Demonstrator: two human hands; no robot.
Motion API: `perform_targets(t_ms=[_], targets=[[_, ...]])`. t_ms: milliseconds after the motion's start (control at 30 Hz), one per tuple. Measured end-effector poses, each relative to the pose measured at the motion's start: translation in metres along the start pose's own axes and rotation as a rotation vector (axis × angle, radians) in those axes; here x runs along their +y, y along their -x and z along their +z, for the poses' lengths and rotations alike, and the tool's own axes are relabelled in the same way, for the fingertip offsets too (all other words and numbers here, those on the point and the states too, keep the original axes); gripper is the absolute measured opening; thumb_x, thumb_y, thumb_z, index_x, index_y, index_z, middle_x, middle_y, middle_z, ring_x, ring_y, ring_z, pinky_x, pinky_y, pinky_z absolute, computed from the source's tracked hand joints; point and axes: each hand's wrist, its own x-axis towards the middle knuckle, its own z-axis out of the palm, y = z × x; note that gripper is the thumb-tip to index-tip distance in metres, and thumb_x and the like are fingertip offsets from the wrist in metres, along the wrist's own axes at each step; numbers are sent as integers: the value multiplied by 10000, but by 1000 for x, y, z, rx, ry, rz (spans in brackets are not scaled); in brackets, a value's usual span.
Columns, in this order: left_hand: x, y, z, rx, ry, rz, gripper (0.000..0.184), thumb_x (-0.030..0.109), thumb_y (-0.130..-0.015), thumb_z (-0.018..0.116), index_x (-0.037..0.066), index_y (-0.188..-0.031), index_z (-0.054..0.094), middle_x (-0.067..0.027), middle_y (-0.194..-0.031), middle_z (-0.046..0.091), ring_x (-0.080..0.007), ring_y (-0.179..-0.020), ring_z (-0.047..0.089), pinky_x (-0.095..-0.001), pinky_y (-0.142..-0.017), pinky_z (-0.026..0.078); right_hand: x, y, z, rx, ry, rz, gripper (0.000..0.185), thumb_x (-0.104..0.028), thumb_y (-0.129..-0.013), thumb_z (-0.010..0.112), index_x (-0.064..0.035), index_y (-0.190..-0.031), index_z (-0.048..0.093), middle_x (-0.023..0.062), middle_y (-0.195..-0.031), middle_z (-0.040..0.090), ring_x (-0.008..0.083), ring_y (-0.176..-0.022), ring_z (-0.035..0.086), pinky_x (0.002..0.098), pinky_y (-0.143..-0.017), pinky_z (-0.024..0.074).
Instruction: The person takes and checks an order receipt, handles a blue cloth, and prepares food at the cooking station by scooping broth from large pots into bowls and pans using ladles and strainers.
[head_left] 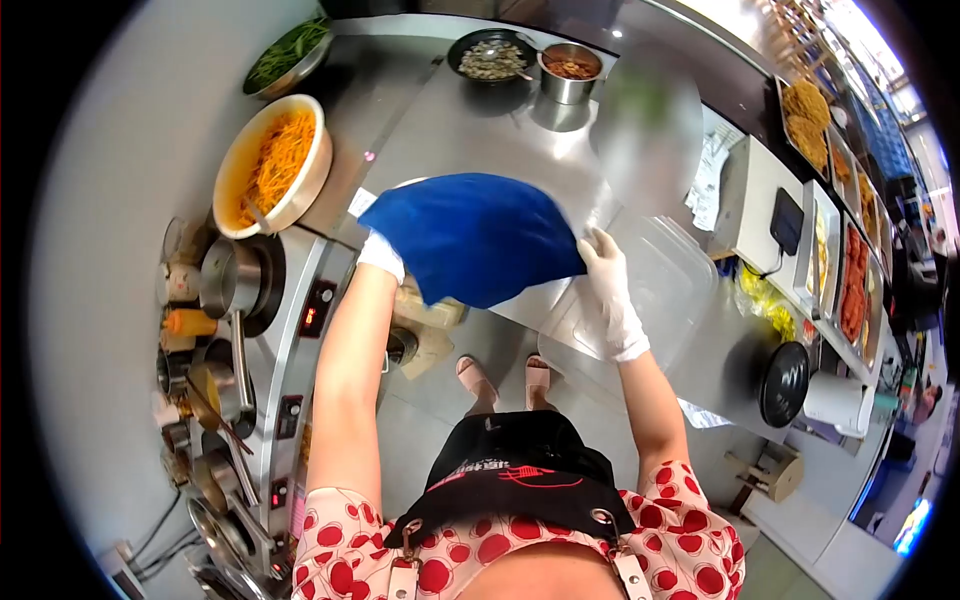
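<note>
One red-spotted shirt (690,545), one blue cloth (475,240), gloved right hand (611,290) pinching its edge, gloved left hand (382,256), fingers hidden, grip unclear

Counter (450,125): bright, glare beyond the right fingers (603,247)
Smear: blurred patch, also beyond them
Edges: curved, black corners

From where I stand, the one camera sits on the person's head, facing forward and steeply down over the black apron (515,455) to the feet (507,378). The blue cloth (475,235) lies mid-view, within arm's reach. The very wide, curved view takes in the steel counter (440,125) ahead, the stove (300,350) at left and food trays (855,285) at right.
</note>
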Motion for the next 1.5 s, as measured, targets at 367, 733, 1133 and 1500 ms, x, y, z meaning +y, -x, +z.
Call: perform_targets(t_ms=[367,733,1133,1500], targets=[[-32,49,126,-329,-682,676,280,81,-785,622,87,-1064,607,-133,-1183,558,-299,-1125,507,-417,-966,381,67,175,-63,-201,1130,-335,554,-286,-625,764,-21,-1066,557,140,-1006,570,308,-948,543,383,-797,438],[-59,74,219,-585,-844,657,562,282,-875,518,150,-1402,374,-164,-1483,271,-355,-1377,216,-600,-1078,132,92,225,-121,-25,1208,-418,121,-145,-710,575,-86,-813,553,86,-918,532,237,-791,567,353,-668,477],[-22,78,245,-828,-878,622,602,321,-888,511,188,-1441,314,-142,-1518,213,-327,-1404,175,-543,-1102,164,19,322,-174,500,1187,-522,148,-90,-590,627,-99,-672,504,36,-1088,652,174,-624,499,301,-537,429],[5,132,199,-435,-526,812,460,102,-824,612,13,-1262,502,-196,-1359,441,-352,-1261,407,-435,-1043,314,-20,506,-296,1205,-31,-83,198,-73,-809,640,-112,-702,479,58,-878,681,9,-501,328,175,-467,286]])
